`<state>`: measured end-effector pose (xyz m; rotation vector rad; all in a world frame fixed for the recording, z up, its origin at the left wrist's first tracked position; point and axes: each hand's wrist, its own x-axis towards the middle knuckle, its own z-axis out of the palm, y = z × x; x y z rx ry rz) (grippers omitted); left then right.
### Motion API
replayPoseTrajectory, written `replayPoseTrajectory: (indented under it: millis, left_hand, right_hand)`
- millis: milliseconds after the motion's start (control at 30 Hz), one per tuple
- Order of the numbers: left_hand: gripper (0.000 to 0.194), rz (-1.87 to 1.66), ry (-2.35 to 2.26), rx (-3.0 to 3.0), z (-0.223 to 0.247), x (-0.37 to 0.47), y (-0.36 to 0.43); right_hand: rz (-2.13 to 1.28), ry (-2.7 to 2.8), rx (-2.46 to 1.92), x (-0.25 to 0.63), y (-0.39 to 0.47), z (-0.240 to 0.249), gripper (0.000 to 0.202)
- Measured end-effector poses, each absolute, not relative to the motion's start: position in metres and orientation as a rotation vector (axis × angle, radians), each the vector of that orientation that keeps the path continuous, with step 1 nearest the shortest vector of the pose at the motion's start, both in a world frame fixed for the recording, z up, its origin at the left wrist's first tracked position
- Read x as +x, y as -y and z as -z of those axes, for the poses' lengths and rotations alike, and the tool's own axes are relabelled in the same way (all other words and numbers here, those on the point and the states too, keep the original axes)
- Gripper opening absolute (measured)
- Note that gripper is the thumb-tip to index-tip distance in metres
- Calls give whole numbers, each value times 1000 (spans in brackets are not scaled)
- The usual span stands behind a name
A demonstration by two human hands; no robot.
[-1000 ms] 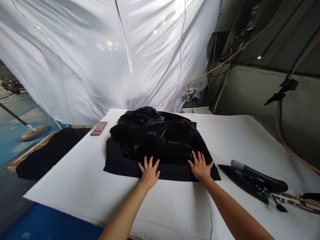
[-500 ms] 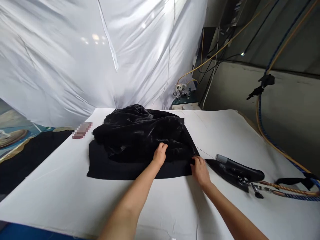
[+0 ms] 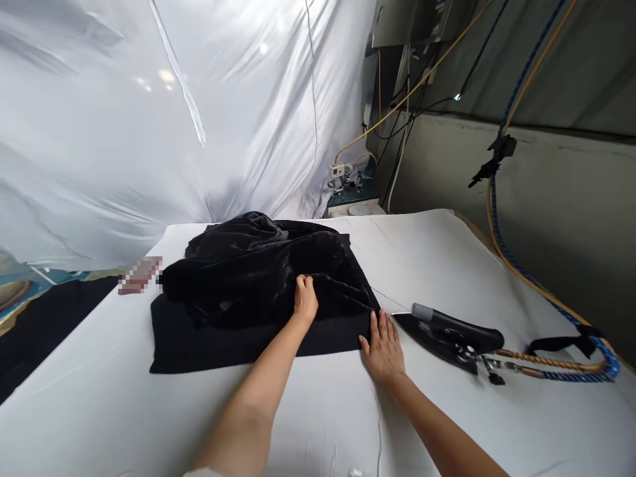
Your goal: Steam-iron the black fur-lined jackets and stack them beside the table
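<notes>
A black velvety fabric piece (image 3: 238, 278) lies bunched on a white padded table, its flat border forming the near edge. My left hand (image 3: 305, 299) is closed on a fold of it near the middle, fingertips curled into the pile. At the near right corner of the fabric, my right hand (image 3: 383, 344) lies flat with fingers stretched out, partly on the cloth and partly on the white cover. Just right of that hand rests a black steam iron (image 3: 447, 336), its tip pointing toward the fabric.
Hoses and cords (image 3: 551, 364) run from the iron to the right and up. White sheeting (image 3: 149, 119) hangs behind the table (image 3: 427, 258). At the back stands a sewing machine (image 3: 342, 179). A blurred reddish object (image 3: 142, 275) lies at the left edge.
My right hand has gone from curled at the fabric's corner to flat with fingers extended. My left hand still grips the fabric. The view has shifted slightly.
</notes>
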<state>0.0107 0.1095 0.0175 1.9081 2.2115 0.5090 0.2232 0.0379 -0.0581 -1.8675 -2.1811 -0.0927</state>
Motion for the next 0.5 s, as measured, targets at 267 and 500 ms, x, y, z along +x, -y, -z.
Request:
replayPoseTrajectory:
  millis: [267, 500]
  left_hand:
    - [47, -454, -1724, 2378, 16, 36, -34]
    - [56, -287, -1682, 2271, 17, 29, -51]
  right_hand:
    - [-10, 2461, -1758, 206, -67, 28, 57]
    - [-215, 2496, -2025, 195, -91, 15, 67]
